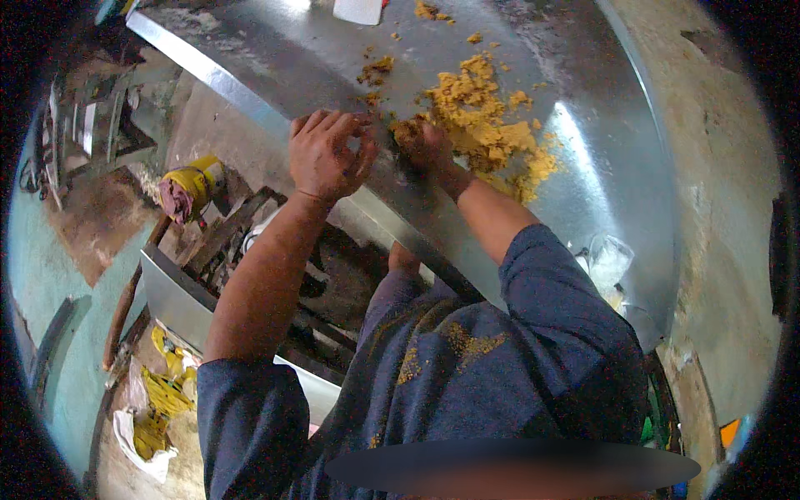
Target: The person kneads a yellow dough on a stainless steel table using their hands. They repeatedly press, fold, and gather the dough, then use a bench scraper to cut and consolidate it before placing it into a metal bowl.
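Crumbly yellow dough-like mass [481, 119] lies in loose heaps on a metal-topped table [325, 69]. My right hand [431, 147] is at the left side of the heap, its fingers curled round a browner clump [405, 131]. To its left, above the table's near edge, my left hand [334, 153] shows its back. Its fingers are bent and its thumb is close to the index finger; whether anything small is between them cannot be told. Darker crumbs [377, 67] are scattered beyond both hands.
A white flat-bladed piece [357, 9] lies at the table's far side. Clear plastic [609, 259] sits near its right end. Below left are a metal-sided frame [172, 290], a yellow container with cloth [194, 184] and yellow plastic bags [159, 400] on the floor.
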### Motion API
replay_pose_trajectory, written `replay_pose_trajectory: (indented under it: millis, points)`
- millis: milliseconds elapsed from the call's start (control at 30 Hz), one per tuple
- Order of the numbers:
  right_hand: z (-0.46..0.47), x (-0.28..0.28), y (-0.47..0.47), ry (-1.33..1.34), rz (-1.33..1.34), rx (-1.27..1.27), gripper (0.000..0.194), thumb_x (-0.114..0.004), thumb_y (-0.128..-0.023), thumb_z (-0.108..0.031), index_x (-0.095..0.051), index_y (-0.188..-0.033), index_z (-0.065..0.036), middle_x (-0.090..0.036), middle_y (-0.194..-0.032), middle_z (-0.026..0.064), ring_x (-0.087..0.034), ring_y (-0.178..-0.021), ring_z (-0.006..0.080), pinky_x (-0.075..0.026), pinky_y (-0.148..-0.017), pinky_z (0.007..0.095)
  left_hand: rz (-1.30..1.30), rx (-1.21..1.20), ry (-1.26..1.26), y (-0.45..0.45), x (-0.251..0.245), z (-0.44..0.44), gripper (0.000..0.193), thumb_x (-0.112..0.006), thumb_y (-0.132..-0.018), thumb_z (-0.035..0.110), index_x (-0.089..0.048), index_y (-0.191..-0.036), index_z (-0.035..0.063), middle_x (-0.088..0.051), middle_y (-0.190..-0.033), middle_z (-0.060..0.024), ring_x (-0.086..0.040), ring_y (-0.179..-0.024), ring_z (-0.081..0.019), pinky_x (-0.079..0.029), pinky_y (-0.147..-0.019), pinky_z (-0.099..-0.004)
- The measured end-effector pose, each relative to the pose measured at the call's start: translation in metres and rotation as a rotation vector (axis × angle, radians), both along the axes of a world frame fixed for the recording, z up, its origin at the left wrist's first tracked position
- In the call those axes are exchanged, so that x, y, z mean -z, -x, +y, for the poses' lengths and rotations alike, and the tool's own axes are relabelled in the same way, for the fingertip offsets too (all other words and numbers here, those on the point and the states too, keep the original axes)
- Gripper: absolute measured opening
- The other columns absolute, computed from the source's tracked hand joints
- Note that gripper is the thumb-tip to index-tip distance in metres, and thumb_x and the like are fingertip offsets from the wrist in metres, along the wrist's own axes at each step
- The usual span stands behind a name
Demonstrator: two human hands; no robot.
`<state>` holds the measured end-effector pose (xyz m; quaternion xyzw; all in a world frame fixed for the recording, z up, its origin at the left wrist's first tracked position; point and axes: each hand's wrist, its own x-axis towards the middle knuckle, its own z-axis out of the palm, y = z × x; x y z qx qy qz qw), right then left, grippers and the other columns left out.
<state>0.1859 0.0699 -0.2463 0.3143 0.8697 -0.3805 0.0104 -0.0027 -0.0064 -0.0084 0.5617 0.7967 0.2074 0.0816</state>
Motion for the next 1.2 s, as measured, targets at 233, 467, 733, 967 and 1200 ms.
replay_pose_trajectory:
  millis: [233,467,733,967,1200]
  points:
    - [0.109,-0.035,-0.050,0.490,0.212,0.221,0.030,-0.067,-0.087,-0.032,-0.070,-0.105,-0.008,-0.072,-0.098,0.0144,-0.069,-0.091,0.0292,-0.055,-0.079,0.0459,0.028,0.026,0.031,0.000,-0.002,0.002,0.013,-0.073,-0.081,0.024,-0.072,-0.093,0.0190,-0.068,-0.083,0.0026,-0.063,-0.083,-0.0233,-0.041,-0.080,-0.0386]
    - [0.119,-0.022,-0.057,-0.142,-0.599,0.164,0.073,-0.068,-0.087,-0.053,-0.052,-0.142,-0.009,-0.053,-0.142,0.0286,-0.054,-0.129,0.0440,-0.046,-0.106,0.0514,-0.014,0.032,0.110,0.000,-0.003,-0.001,0.017,-0.071,-0.087,0.027,-0.073,-0.100,0.0165,-0.071,-0.094,-0.0032,-0.065,-0.091,-0.0280,-0.044,-0.089,-0.0416]
    - [0.008,-0.053,-0.066,0.274,-0.598,-0.013,0.083,-0.057,-0.092,-0.063,-0.040,-0.154,-0.011,-0.040,-0.155,0.0266,-0.046,-0.138,0.0424,-0.042,-0.111,0.0490,0.015,0.022,0.061,0.000,-0.002,0.001,0.014,-0.071,-0.084,0.027,-0.073,-0.096,0.0188,-0.070,-0.086,0.0018,-0.065,-0.088,-0.0236,-0.042,-0.085,-0.0391]
    - [-0.021,-0.014,-0.088,0.319,-0.103,0.210,0.053,-0.055,-0.097,-0.046,-0.060,-0.131,-0.006,-0.062,-0.134,0.0204,-0.059,-0.123,0.0358,-0.045,-0.106,0.0473,0.042,0.023,0.035,-0.001,-0.003,0.003,0.013,-0.071,-0.083,0.025,-0.072,-0.094,0.0181,-0.070,-0.085,0.0023,-0.064,-0.087,-0.0231,-0.042,-0.083,-0.0388]
    - [0.159,-0.036,-0.043,0.220,-0.250,0.442,0.079,-0.074,-0.083,-0.043,-0.046,-0.149,-0.010,-0.048,-0.149,0.0257,-0.051,-0.134,0.0385,-0.044,-0.109,0.0477,0.029,0.043,0.040,0.000,-0.003,0.003,0.011,-0.071,-0.083,0.023,-0.072,-0.093,0.0186,-0.069,-0.084,0.0028,-0.064,-0.086,-0.0231,-0.042,-0.083,-0.0390]
